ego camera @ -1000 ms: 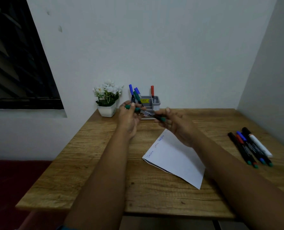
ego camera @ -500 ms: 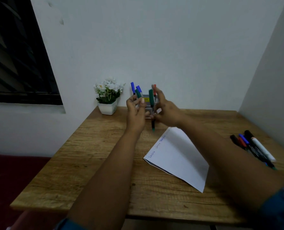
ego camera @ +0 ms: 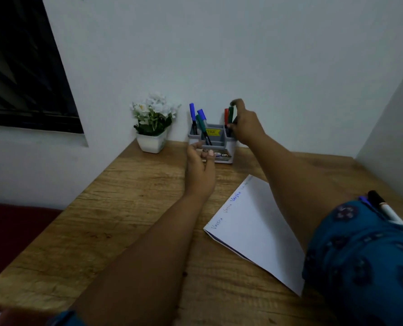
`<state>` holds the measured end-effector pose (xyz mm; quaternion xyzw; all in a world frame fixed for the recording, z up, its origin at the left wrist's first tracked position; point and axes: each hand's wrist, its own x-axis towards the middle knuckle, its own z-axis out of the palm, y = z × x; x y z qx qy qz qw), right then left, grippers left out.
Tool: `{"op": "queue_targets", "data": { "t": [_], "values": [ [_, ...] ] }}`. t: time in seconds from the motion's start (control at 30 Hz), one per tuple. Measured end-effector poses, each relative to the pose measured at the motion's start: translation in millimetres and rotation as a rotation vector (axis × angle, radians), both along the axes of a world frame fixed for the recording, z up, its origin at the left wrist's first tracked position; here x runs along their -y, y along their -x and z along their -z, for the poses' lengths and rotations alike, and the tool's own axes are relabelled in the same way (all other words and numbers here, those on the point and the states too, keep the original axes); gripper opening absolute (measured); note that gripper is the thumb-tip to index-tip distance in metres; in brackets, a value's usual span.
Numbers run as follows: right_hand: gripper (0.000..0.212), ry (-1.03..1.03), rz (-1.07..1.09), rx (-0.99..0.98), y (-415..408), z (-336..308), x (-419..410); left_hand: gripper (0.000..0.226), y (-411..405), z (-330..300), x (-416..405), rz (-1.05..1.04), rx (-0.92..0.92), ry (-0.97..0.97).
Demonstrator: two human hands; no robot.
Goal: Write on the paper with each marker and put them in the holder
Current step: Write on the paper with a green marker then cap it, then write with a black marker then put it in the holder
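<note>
Green marker (ego camera: 230,115), light, stiff and slick plastic, is pinched at its cap by right hand (ego camera: 244,125) over the holder (ego camera: 228,147); left hand (ego camera: 200,165) loose in front of it, holding nothing.

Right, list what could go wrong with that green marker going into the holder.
1. The right hand grips the green marker close beside the red marker in the holder; it could knock that one askew.
2. The left hand sits near the holder's front, apparently not gripping it, so a hard push might slide or tip the holder.
3. The right forearm crosses above the paper and could drag it.
</note>
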<state>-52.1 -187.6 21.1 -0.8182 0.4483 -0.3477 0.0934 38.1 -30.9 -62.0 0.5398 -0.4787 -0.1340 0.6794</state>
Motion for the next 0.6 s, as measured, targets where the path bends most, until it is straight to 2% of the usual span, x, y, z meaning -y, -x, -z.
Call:
{"op": "queue_targets", "data": {
  "t": [0.1, 0.23, 0.3, 0.37, 0.43, 0.53, 0.6],
  "values": [
    [0.06, -0.061, 0.07, -0.084, -3.7, -1.4, 10.1, 0.025, -0.4, 1.2, 0.7, 0.001, 0.009, -0.015],
    [0.071, -0.109, 0.092, -0.126, 2.7, -14.0, 3.7, 0.03, -1.3, 0.0, -0.6, 0.007, 0.032, -0.069],
    [0.061, -0.077, 0.077, -0.036, 16.8, -21.6, -11.4, 0.033, 0.0, -3.6, -4.1, 0.006, 0.052, -0.102],
    [0.043, -0.07, 0.078, 0.072, 41.0, -27.4, -33.3, 0.035, 4.7, -8.6, -9.5, 0.018, 0.114, -0.141],
    [0.028, -0.096, 0.095, 0.065, 75.6, -29.0, -58.7, 0.029, 10.2, -13.9, -14.8, 0.016, 0.261, -0.151],
    [0.017, -0.196, 0.168, -0.062, 149.9, -24.1, -101.8, 0.014, 21.0, -22.8, -27.0, -0.038, 0.654, -0.04],
    [0.014, -0.285, 0.278, -0.09, 198.5, -15.8, -124.7, 0.016, 29.5, -30.7, -32.4, -0.092, 0.764, 0.017]
  ]
}}
